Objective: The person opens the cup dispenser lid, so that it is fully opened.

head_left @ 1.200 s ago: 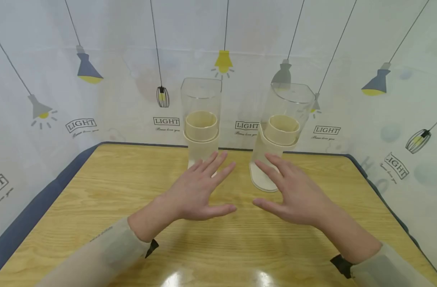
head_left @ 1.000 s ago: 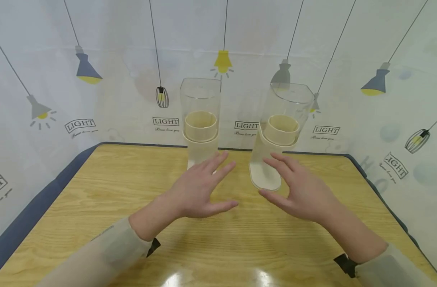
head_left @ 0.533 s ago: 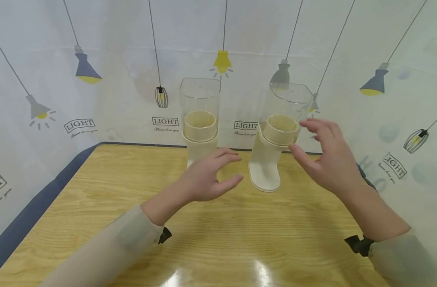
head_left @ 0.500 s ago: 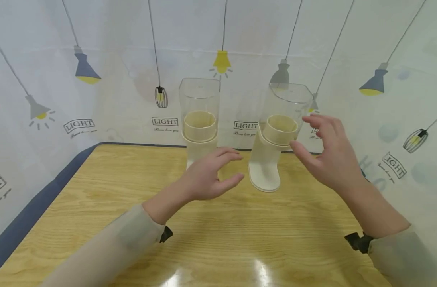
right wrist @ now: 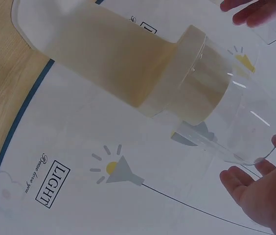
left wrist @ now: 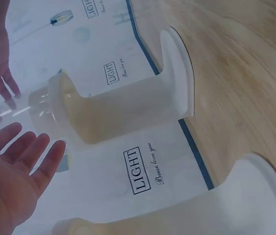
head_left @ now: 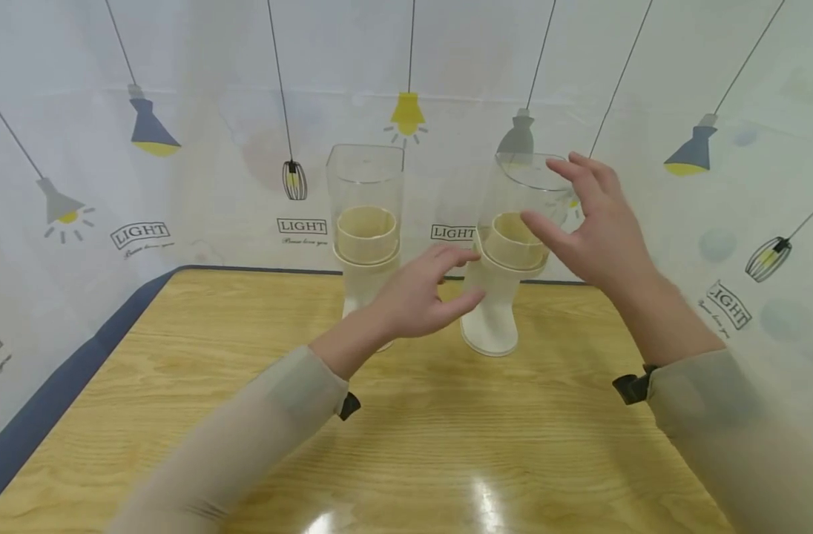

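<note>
We see the tall, clear, tubular container [head_left: 518, 194] on the cream pedestal stand [head_left: 489, 300] enclosing a cream ring [head_left: 513, 254], our right grip [head_left: 600, 237] wide beside its rim, contact unclear, our left grip [head_left: 423, 293] wide near the stand, and a matching clear container [head_left: 365, 189] leftward, enclosing another cream ring [head_left: 366, 245], above the yellowish wooden bench [head_left: 406, 437].

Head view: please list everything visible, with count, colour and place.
Stands: 2, cream, on the table
Clear cups: 2, transparent, one on each stand
Rings: 2, cream, low inside the cups
Table: 1, light wood, below
Edging: 1, dark blue, along table
Wall cloth: 1, white, behind the table
Printed lamps: 8, blue, grey, yellow or black, on cloth
LIGHT labels: 5 showing, black, on cloth
Left hand: 1, bare, near right stand
Right hand: 1, bare, near right cup
Sleeves: 2, pale grey, on forearms
Straps: 2, black, at cuffs
</note>
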Motion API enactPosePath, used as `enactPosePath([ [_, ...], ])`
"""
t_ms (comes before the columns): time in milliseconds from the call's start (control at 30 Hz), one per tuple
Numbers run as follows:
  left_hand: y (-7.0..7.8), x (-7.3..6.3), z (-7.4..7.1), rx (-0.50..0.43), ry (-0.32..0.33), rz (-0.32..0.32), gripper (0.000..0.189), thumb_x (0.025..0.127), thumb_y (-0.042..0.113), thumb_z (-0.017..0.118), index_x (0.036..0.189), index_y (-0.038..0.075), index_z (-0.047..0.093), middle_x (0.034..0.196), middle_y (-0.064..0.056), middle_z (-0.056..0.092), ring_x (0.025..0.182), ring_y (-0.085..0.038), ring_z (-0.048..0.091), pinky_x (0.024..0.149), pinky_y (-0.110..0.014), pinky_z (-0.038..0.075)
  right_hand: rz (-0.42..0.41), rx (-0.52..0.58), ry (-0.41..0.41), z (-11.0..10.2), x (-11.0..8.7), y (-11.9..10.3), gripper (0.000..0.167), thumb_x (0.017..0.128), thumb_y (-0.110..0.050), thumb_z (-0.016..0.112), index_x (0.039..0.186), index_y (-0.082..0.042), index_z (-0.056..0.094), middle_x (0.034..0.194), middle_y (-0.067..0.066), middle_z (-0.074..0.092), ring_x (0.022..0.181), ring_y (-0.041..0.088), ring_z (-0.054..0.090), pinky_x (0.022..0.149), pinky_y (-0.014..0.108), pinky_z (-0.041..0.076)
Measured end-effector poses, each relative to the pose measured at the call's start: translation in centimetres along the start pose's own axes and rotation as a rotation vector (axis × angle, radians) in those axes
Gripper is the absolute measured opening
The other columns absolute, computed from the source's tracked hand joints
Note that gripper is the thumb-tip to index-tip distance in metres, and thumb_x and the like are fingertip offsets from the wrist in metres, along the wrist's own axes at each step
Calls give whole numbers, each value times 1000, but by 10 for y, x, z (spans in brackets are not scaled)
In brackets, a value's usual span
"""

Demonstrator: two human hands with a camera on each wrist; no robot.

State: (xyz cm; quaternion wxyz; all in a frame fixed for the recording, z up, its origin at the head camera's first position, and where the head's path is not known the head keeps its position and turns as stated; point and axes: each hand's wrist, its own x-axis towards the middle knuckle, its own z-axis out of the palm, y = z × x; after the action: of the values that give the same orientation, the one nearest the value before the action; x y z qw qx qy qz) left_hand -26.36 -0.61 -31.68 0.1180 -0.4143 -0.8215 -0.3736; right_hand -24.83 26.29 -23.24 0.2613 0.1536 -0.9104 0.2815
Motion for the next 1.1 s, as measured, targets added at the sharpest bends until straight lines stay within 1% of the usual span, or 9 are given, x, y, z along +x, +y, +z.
enactPosePath([
  [133, -8, 15, 7, -115, -31, -122, 60, 108, 31, 69, 159, 5, 53, 159, -13, 56, 141, -31, 61, 107, -42, 62, 28, -4, -28, 7, 8, -1, 76, 100, -46, 76, 166, -21, 47, 179, 12, 30, 156, 50, 43, 120, 77, 38],
  [300, -18, 31, 21, -179, -19, -210, 73, 106, 39, 70, 166, 9, 43, 166, -13, 49, 148, -35, 57, 108, -43, 61, 71, -36, -74, 14, 11, -3, 81, 100, -53, 74, 168, -20, 43, 181, 11, 24, 150, 54, 48, 117, 77, 41],
  [433, -24, 44, 32, -155, -9, -286, 97, 100, 52, 77, 173, 12, 28, 175, -12, 39, 157, -33, 46, 124, -48, 48, 72, -81, -80, 17, 9, -3, 84, 102, -53, 73, 169, -15, 39, 181, 14, 23, 130, 60, 60, 107, 76, 50],
  [533, -29, 54, 41, -165, 0, -342, 117, 93, 58, 83, 176, 14, 14, 179, -12, 30, 163, -32, 37, 133, -51, 36, 39, -93, -33, 21, 8, 0, 83, 101, -49, 75, 167, -12, 40, 177, 17, 28, 115, 61, 64, 98, 74, 53],
  [600, -31, 60, 47, -202, 8, -357, 125, 89, 58, 87, 177, 15, 9, 180, -14, 27, 164, -32, 34, 135, -51, 33, 22, -76, 6, 25, 8, 3, 81, 100, -46, 77, 164, -10, 43, 175, 17, 31, 113, 57, 65, 97, 71, 55],
  [733, -33, 70, 60, -267, 38, -341, 132, 84, 53, 93, 176, 13, 8, 178, -15, 27, 161, -31, 38, 134, -49, 35, 8, -20, 73, 33, 7, 10, 79, 97, -42, 82, 159, -7, 47, 171, 14, 35, 124, 46, 64, 106, 62, 58],
  [800, -33, 73, 63, -270, 51, -349, 134, 83, 54, 94, 176, 14, 6, 179, -13, 25, 162, -30, 36, 134, -47, 34, 7, 5, 95, 36, 7, 13, 78, 96, -42, 83, 156, -7, 48, 170, 12, 37, 130, 44, 63, 109, 60, 57],
  [933, -33, 77, 68, -286, 97, -363, 134, 81, 54, 96, 175, 15, 8, 174, -9, 32, 158, -27, 40, 133, -45, 36, 6, 45, 125, 42, 7, 16, 79, 94, -41, 85, 154, -7, 48, 168, 10, 38, 135, 43, 61, 112, 59, 57],
  [1100, -28, 75, 77, -284, 158, -376, 132, 78, 56, 98, 173, 15, 15, 166, -7, 39, 147, -22, 48, 126, -42, 44, 7, 90, 150, 44, 4, 18, 86, 92, -40, 86, 155, -5, 39, 168, 9, 36, 144, 36, 57, 115, 57, 55],
])
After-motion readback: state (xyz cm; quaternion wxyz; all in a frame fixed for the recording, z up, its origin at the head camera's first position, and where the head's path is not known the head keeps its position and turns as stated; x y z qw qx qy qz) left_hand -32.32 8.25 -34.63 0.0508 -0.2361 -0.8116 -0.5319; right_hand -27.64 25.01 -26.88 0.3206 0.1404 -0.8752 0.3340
